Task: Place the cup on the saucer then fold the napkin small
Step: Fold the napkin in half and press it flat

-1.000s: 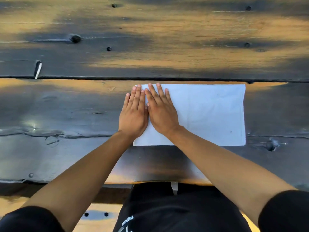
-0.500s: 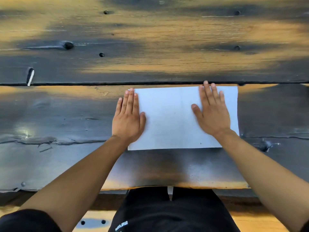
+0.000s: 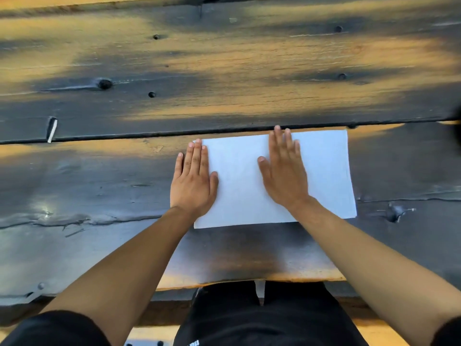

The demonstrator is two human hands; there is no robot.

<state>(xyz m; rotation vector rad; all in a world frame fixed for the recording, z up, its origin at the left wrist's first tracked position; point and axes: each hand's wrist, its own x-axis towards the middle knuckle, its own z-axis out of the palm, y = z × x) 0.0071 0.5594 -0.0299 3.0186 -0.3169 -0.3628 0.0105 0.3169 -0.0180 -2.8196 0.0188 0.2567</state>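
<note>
Dark wooden table holds the white napkin near its front edge, left hand flat on the napkin's left edge, right hand flat on its middle, so smoothing seems underway and another fold likely comes next.

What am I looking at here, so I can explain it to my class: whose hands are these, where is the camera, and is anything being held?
There is no machine: a person is working with bare hands. The single picture comes from a camera worn on the person's head, looking forward and down, so the arms reach in from the bottom. A white napkin lies flat on a dark, weathered wooden table. The left hand lies flat on the napkin's left edge, partly on the wood. The right hand lies flat on the napkin, nearer its middle. Nothing is gripped; both hands rest with straight fingers. No cup or saucer shows in this view.
</note>
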